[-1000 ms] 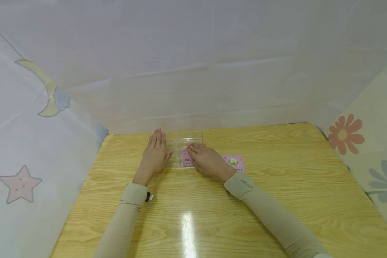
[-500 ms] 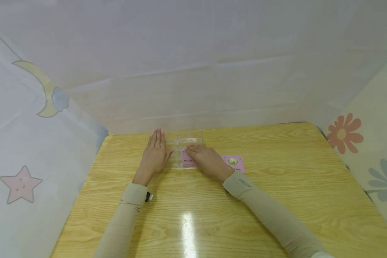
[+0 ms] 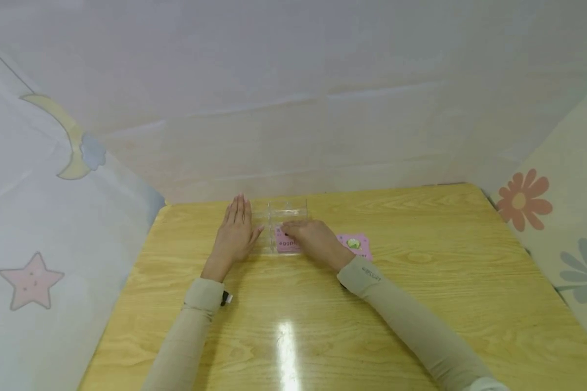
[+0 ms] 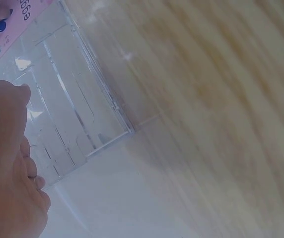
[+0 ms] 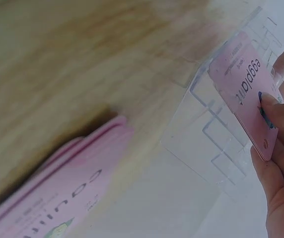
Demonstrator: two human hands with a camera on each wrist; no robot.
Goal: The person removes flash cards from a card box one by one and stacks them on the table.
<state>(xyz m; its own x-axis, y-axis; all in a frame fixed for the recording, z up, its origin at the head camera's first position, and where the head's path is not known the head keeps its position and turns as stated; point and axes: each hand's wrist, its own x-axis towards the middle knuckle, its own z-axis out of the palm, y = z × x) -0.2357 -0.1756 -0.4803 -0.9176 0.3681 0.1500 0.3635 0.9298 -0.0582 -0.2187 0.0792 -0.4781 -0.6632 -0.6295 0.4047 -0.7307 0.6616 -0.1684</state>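
My right hand [image 3: 318, 243] pinches a pink card marked "eggplant" [image 5: 248, 82], thumb on its printed face and fingers behind. The card stands tilted at a clear plastic divided rack [image 3: 287, 213], over its right half; its lower edge is at the rack's front. Whether more than one card is in the grip, I cannot tell for sure. My left hand [image 3: 232, 234] lies at the rack's left side, fingers straight and together, thumb toward the rack. The left wrist view shows that hand [image 4: 8, 153] close against the clear rack [image 4: 65, 94].
A small stack of pink cards [image 5: 62, 188], the top one showing a cauliflower, lies on the wooden table [image 3: 372, 326] right of the rack, partly behind the right wrist. A cloth backdrop [image 3: 293, 136] rises behind the table's far edge.
The right hand has shifted very slightly and its fingers have bent more, uncovering more of the card's printed word. The left hand and the rack have stayed put.
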